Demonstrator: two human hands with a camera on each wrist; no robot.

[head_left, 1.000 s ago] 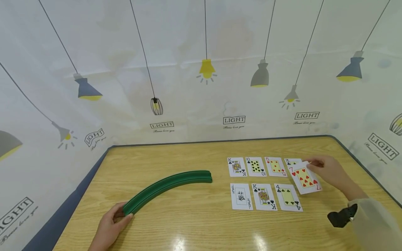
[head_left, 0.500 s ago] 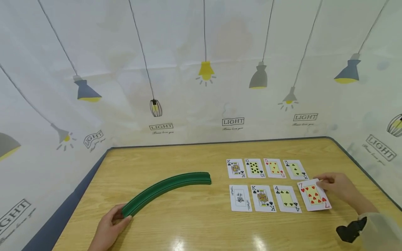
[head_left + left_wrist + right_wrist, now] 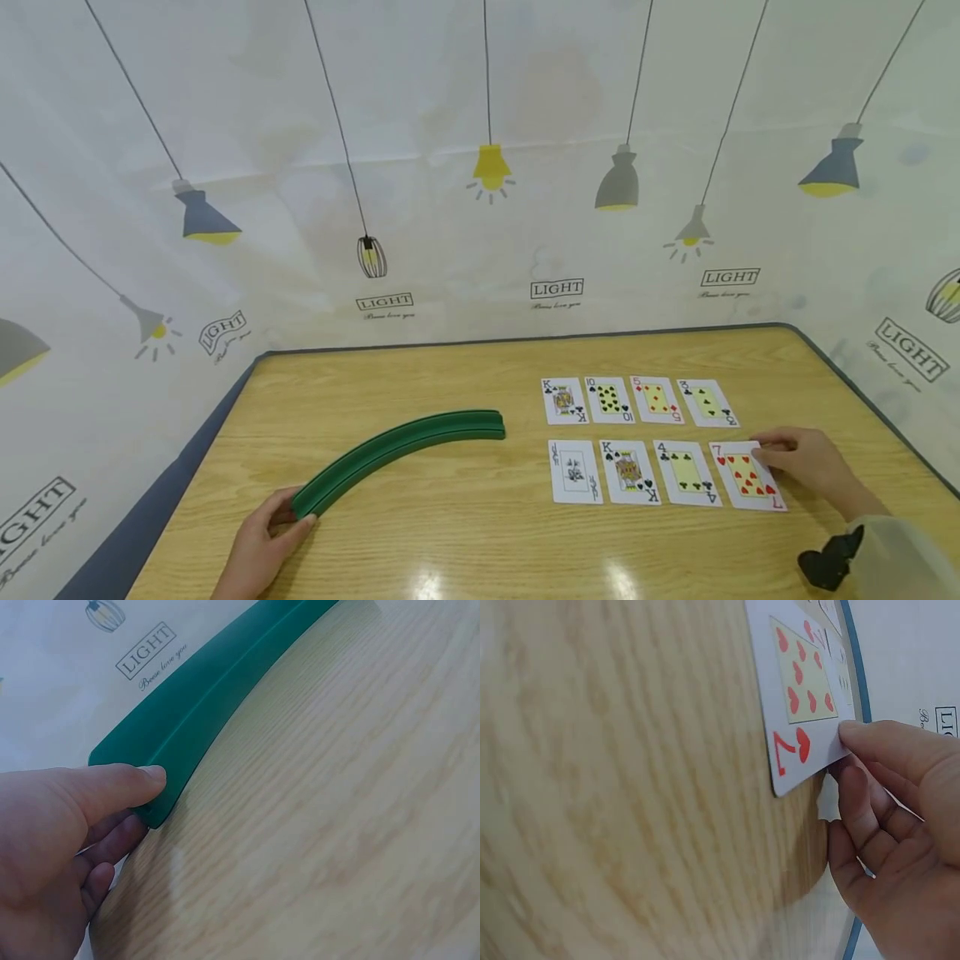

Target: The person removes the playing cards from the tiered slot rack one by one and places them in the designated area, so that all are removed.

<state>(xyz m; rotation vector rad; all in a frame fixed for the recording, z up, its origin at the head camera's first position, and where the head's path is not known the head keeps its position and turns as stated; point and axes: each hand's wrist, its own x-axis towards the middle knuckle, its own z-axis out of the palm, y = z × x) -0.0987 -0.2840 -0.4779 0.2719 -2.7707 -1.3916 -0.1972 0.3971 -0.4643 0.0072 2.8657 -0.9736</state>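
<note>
My left hand (image 3: 258,542) grips the near end of a curved green card holder (image 3: 405,440). In the left wrist view its thumb lies on top of the holder (image 3: 176,712) and the fingers go beneath. On the right, my right hand (image 3: 813,467) pinches the seven of hearts (image 3: 748,477) by its right edge, thumb above. The card lies at or just over the table, at the right end of the front row. Left of it are the four of clubs (image 3: 687,473), king of spades (image 3: 630,472) and joker (image 3: 575,472).
Behind the front row lie the king of clubs (image 3: 563,402), ten of spades (image 3: 610,400), five of diamonds (image 3: 657,400) and three of clubs (image 3: 708,403), face up. The wooden table (image 3: 450,533) ends at a dark blue edge against a lamp-printed wall covering (image 3: 420,192).
My right hand has brought the seven of hearts forward and rightward, off the three of clubs, and down beside the four of clubs. My left hand and the card holder stay put.
</note>
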